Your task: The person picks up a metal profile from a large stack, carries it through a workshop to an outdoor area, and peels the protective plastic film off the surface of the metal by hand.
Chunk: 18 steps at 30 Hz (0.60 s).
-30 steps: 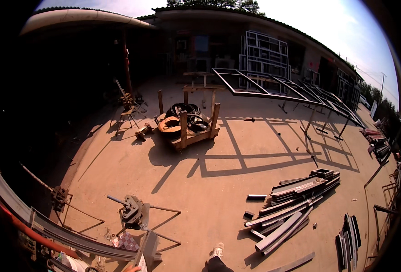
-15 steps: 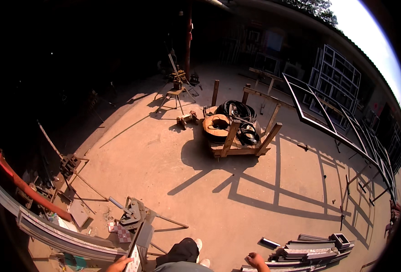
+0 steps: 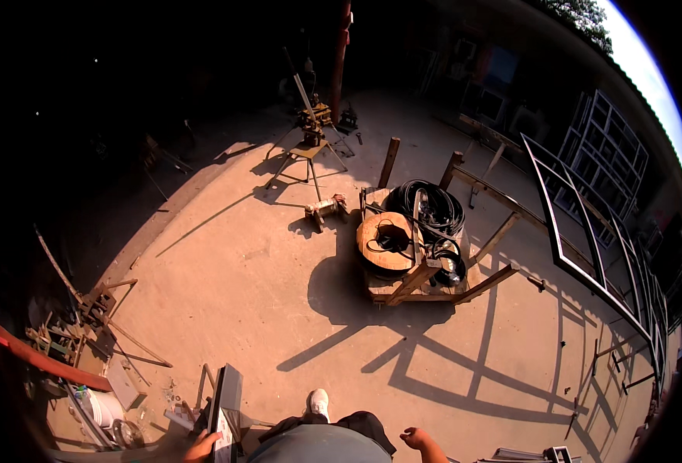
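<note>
At the lower left my left hand (image 3: 202,446) is closed on a grey metal profile (image 3: 228,393). The profile points away from me, and a pale strip runs along its near side. Part of its near end lies outside the picture. My right hand (image 3: 415,438) hangs at my right side, apart from any object, its fingers loosely bent and nothing seen in them. Nearest to it, at the lower edge, lie several metal profiles (image 3: 526,455), mostly cut off by the frame.
A wooden trolley (image 3: 379,292) with upright posts carries a cable reel (image 3: 379,235) and black cable coils (image 3: 433,207). Beyond it stands a yellow machine (image 3: 314,123) on legs. Large metal frames (image 3: 588,239) stand right. A red curved bar (image 3: 55,366) and a white bucket (image 3: 103,409) are left.
I have walked forward, so the trolley looks larger and closer. The profile stack has slid toward the lower edge. The grey profile stays in my left hand.
</note>
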Motion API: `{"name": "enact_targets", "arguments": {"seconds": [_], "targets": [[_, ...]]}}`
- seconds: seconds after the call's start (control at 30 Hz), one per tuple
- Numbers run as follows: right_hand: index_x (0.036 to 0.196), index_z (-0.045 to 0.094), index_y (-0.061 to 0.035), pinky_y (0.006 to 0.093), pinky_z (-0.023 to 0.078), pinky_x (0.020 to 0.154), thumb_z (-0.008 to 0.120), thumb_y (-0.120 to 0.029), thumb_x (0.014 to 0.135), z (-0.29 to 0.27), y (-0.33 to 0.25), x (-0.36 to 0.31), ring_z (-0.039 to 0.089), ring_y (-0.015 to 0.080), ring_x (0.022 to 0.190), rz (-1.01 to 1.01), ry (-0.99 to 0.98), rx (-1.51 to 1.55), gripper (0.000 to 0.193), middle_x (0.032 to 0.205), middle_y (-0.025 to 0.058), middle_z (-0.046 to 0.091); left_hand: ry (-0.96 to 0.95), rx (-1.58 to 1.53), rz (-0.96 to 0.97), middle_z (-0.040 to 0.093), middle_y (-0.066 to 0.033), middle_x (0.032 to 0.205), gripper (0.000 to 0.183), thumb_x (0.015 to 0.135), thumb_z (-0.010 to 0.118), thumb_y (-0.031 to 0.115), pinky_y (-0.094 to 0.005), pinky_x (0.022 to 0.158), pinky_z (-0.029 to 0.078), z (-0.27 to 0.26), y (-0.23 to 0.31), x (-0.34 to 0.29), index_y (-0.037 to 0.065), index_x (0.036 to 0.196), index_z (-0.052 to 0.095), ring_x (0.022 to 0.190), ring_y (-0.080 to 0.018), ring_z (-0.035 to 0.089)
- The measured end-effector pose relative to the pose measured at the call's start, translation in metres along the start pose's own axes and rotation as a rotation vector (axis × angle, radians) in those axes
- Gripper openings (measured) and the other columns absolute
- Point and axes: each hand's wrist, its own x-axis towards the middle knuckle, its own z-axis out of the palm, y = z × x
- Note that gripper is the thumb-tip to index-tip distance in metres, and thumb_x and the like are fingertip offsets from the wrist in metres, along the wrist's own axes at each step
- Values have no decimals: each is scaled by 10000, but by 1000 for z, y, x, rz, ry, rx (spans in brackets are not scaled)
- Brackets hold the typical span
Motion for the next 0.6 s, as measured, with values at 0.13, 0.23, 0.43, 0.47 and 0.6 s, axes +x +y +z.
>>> {"name": "enact_targets", "arguments": {"seconds": [0.13, 0.23, 0.43, 0.47, 0.6], "targets": [[1269, 648, -44, 431, 506, 989, 654, -400, 914, -44, -45, 101, 639, 382, 1139, -126, 174, 290, 503, 1207, 257, 671, -43, -12, 209, 555, -139, 1405, 598, 963, 618, 374, -314, 1035, 405, -20, 117, 68, 69, 1462, 495, 1267, -224, 535], [1263, 637, -69, 467, 483, 1002, 636, -389, 905, -91, -105, 188, 594, 421, 1161, -139, 90, 187, 480, 1242, 274, 634, 1, -36, 233, 563, -134, 1391, 599, 961, 626, 373, -318, 1011, 418, -23, 207, 105, 70, 1461, 495, 1241, -216, 546], [1231, 655, -75, 470, 494, 984, 666, -396, 882, -233, -238, 334, 610, 424, 1133, -235, -49, 4, 475, 1205, 272, 651, -2, -106, 228, 580, -123, 1363, 603, 955, 642, 371, -328, 964, 444, 0, 372, 164, 74, 1459, 496, 1189, -201, 570], [1226, 658, -76, 470, 496, 981, 671, -397, 878, -269, -259, 370, 612, 425, 1128, -285, -27, -21, 474, 1199, 271, 654, -9, -128, 230, 582, -121, 1359, 604, 954, 644, 371, -329, 956, 448, 8, 403, 173, 74, 1459, 496, 1181, -199, 574], [1169, 698, -89, 494, 517, 941, 686, -425, 855, -388, -372, 451, 649, 430, 1057, -465, 183, -183, 460, 1126, 262, 688, -20, -278, 48, 593, -113, 1340, 606, 951, 654, 370, -335, 925, 465, 14, 510, 174, 77, 1458, 496, 1146, -189, 590]]}}
